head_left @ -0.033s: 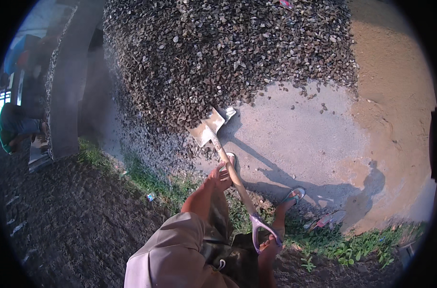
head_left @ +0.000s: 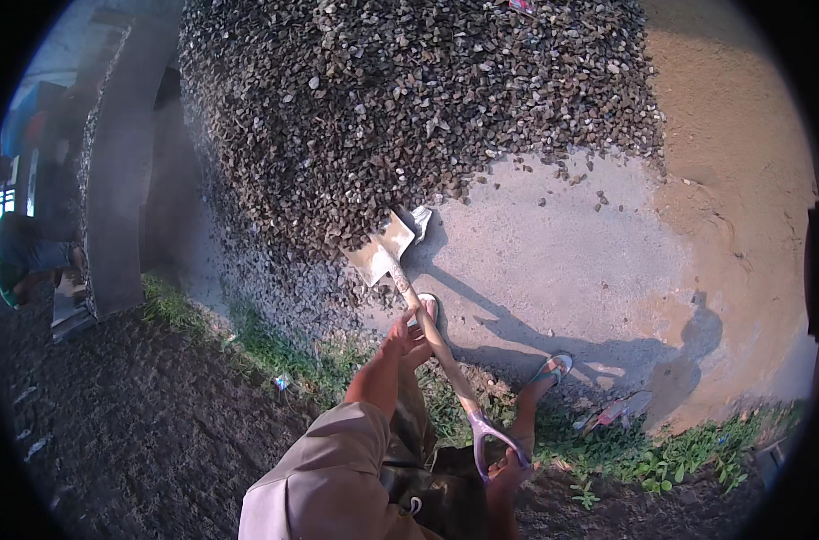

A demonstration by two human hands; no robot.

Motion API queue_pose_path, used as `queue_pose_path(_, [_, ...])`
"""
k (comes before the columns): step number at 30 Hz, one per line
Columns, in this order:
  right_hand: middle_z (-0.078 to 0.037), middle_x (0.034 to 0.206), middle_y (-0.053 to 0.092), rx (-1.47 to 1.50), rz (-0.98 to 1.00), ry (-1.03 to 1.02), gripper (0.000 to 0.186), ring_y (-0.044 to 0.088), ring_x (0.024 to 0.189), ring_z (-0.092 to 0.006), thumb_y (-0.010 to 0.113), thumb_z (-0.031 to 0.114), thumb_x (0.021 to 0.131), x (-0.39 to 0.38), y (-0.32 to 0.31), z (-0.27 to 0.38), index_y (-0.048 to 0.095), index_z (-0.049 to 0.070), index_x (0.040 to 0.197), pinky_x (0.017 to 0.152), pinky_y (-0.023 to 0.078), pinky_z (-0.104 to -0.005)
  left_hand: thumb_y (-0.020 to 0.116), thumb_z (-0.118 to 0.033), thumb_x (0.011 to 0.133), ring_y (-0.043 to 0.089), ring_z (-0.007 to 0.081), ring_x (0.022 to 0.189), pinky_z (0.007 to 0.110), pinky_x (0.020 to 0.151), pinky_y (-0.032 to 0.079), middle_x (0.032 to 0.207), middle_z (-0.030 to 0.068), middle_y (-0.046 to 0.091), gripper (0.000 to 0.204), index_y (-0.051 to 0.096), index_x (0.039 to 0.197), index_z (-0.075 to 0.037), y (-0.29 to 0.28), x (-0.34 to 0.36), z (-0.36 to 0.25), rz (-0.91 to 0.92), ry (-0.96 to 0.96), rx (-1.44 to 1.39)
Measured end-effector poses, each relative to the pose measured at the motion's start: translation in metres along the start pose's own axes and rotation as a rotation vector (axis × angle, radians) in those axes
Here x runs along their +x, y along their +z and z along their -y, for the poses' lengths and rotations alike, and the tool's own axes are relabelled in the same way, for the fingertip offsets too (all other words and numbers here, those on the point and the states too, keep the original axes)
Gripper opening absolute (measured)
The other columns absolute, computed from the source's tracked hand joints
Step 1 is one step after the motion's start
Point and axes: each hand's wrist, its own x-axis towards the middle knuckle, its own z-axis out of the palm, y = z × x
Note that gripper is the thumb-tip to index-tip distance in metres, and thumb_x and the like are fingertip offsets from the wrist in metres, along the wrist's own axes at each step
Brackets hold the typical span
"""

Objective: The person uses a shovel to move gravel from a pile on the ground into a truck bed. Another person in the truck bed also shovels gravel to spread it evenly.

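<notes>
A shovel (head_left: 443,359) slants across the middle of the view, its pale metal blade (head_left: 380,253) pushed against the near edge of a heap of grey gravel (head_left: 409,108). My left hand (head_left: 413,340) is closed at the middle of the wooden shaft, its fingers partly behind it. At the lower end, my right hand (head_left: 508,468) grips the purple D-shaped handle. Some stones lie at the blade's front edge. Beside the blade sits a crumpled whitish object (head_left: 421,221) whose kind I cannot make out.
My sandalled feet (head_left: 553,367) stand near the grass strip (head_left: 337,369) along a concrete slab (head_left: 553,252). Brown sand (head_left: 733,153) spreads on the right, dark soil (head_left: 157,423) at lower left. A grey wall (head_left: 117,171) rises at left; another person (head_left: 33,252) bends beyond it.
The view has shifted slightly, so the gravel and shovel appear a little lower and further left. Both hands keep their places on the shovel, and the blade stays at the gravel's edge.
</notes>
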Motion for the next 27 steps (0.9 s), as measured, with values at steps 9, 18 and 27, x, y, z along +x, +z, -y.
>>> queue_pose_path(9, [0.0, 0.049, 0.038, 0.114, 0.102, 0.139, 0.011, 0.037, 0.037, -0.0126, 0.056, 0.01, 0.078, 0.047, -0.069, -0.05, 0.048, 0.011, 0.07, 0.035, 0.033, -0.0277, 0.055, -0.022, 0.083, 0.051, 0.0144, 0.047, 0.027, 0.042, 0.041, 0.064, 0.0067, 0.054, 0.018, 0.058, 0.078, -0.005, -0.028, 0.082, 0.067, -0.416, 0.209, 0.474])
queue_pose_path(18, [0.001, 0.048, 0.035, 0.281, 0.274, 0.12, 0.016, 0.036, 0.039, -0.012, 0.056, 0.016, 0.079, 0.065, -0.057, 0.042, 0.047, 0.014, 0.067, 0.037, 0.034, -0.0275, 0.068, -0.012, 0.065, 0.058, 0.0201, 0.054, 0.033, 0.047, 0.045, 0.059, 0.0078, 0.057, 0.013, 0.059, 0.065, -0.002, 0.16, 0.009, -0.057, -0.643, 0.791, 0.8])
queue_pose_path(27, [0.001, 0.057, 0.042, 0.384, 0.67, -0.042, 0.014, 0.044, 0.048, -0.013, 0.058, 0.02, 0.081, -0.034, -0.059, 0.256, 0.049, 0.011, 0.075, 0.045, 0.039, -0.0304, 0.065, -0.01, 0.07, 0.054, 0.0199, 0.048, 0.031, 0.043, 0.045, 0.06, 0.0089, 0.056, 0.014, 0.058, 0.067, 0.001, 0.43, -0.23, -0.124, -0.053, 0.925, 0.438])
